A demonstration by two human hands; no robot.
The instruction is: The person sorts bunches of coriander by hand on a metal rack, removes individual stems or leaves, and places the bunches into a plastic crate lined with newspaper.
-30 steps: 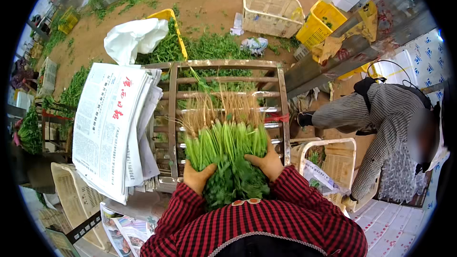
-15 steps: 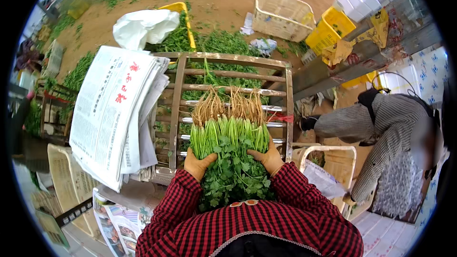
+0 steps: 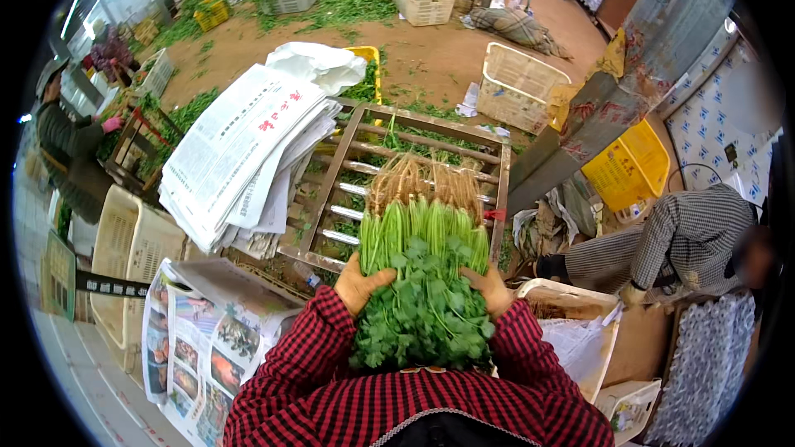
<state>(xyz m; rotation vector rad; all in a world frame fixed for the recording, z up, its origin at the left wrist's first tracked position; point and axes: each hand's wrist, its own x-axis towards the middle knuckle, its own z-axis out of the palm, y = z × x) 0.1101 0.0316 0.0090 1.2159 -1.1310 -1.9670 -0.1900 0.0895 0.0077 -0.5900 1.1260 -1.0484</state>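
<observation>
A wide bunch of cilantro [image 3: 422, 273] lies between my two hands, its brown roots pointing away from me and its dark green leaves against my front. My left hand [image 3: 361, 283] clasps its left side, thumb over the leaves. On the opposite side my right hand [image 3: 492, 285] grips it the same way. The fingers of both hands are partly hidden beneath the stems. Under the root end is a slatted rack [image 3: 330, 186] with brown rails and shiny bars. A thick stack of newspapers [image 3: 240, 145] rests at the rack's left.
A cream crate [image 3: 517, 87] stands beyond the rack, and another crate [image 3: 580, 339] is near my right elbow. Right of the rack rises a metal post [image 3: 596, 108]. A person in checked clothes [image 3: 687, 236] bends at the right. Colour-printed sheets [image 3: 199, 356] lie at lower left.
My view has tilted up and turned, showing more of the far floor and people at the left. The cilantro stays between my hands and seems drawn slightly toward me.
</observation>
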